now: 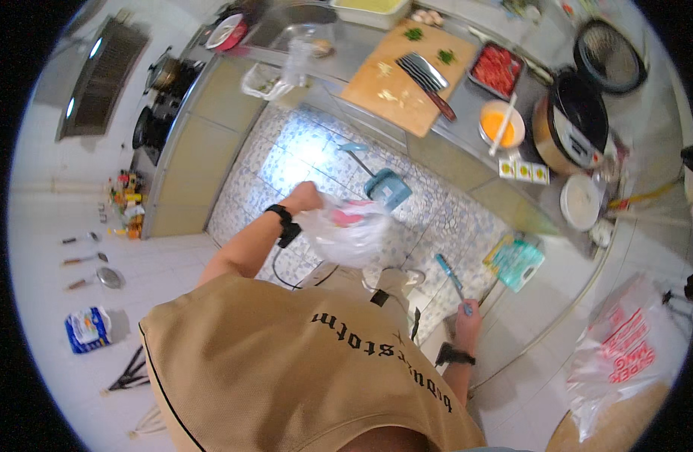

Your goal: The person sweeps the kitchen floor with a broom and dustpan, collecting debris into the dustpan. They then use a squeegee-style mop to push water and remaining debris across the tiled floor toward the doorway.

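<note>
My left hand point(305, 196) grips the top of a translucent white plastic bag point(349, 229) with a pink-red print, which hangs over the tiled floor. Beyond the bag a blue dustpan point(388, 187) with a thin handle stands on the floor. At the lower right my right hand point(468, 322) is closed on the blue grip of a long-handled brush or broom point(452, 275); its narrow blue head is directed away from me. Black bands circle both wrists. The bag's contents cannot be made out.
The counter holds a wooden cutting board point(380, 62) with a cleaver point(425, 73), a tray of red meat point(496, 69), a bowl of beaten egg point(497, 127) and a rice cooker point(566, 130). A green-and-yellow package point(514, 261) is at the right. Another plastic bag point(623, 350) lies lower right.
</note>
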`<state>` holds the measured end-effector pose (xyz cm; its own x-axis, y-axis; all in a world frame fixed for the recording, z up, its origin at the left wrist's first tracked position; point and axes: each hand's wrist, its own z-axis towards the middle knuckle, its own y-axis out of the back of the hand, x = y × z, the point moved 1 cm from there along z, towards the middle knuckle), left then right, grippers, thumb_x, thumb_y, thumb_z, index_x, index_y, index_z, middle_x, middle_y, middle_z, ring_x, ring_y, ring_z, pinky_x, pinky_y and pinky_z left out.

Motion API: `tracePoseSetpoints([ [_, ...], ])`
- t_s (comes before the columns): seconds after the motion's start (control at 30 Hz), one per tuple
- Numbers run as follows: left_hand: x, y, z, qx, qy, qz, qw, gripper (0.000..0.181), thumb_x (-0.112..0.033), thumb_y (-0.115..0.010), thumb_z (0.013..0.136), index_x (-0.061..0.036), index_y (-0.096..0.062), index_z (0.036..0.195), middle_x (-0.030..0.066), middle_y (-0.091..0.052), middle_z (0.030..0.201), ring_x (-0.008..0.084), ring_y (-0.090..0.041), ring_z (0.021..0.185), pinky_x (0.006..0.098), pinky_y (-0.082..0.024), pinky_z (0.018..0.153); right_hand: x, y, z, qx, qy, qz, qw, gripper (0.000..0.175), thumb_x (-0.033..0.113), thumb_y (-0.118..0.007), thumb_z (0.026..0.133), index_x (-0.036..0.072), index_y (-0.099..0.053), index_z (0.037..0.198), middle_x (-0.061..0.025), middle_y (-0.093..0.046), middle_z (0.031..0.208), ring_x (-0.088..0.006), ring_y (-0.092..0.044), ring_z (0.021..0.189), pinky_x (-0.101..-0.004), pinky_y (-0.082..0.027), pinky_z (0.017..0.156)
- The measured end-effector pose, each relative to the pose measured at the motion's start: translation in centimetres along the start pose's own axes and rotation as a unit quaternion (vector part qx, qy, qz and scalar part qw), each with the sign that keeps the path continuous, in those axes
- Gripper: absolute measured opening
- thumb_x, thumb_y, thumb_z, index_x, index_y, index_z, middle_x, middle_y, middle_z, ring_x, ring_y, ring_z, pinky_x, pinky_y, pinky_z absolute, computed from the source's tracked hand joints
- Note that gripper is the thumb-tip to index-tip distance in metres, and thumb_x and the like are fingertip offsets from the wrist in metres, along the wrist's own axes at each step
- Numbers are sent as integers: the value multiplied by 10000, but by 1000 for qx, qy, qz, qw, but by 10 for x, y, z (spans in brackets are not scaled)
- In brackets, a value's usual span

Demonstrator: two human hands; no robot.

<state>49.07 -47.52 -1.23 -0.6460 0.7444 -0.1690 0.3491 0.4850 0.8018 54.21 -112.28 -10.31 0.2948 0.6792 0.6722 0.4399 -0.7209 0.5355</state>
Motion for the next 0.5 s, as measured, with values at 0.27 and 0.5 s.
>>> tracePoseSetpoints([
  [0.27,289,91,-7,-383,262,-113,878,455,-336,-673,850,56,-688,1079,295,-696,1065,471,-660,1030,537,-527,907,33,-26,21,27,0,21,999,92,72,-642,991,54,-631,1081,-103,-634,934,-188,-597,812,-369,-483,663],
  [0.5,354,236,114,-662,146,-146,720,304,-113,-703,769,-2,-620,1040,208,-604,1083,422,-578,1051,489,-482,907,119,-74,11,-75,-83,59,992,74,51,-631,994,68,-641,1064,-51,-626,810,-150,-590,682,-311,-473,547],
])
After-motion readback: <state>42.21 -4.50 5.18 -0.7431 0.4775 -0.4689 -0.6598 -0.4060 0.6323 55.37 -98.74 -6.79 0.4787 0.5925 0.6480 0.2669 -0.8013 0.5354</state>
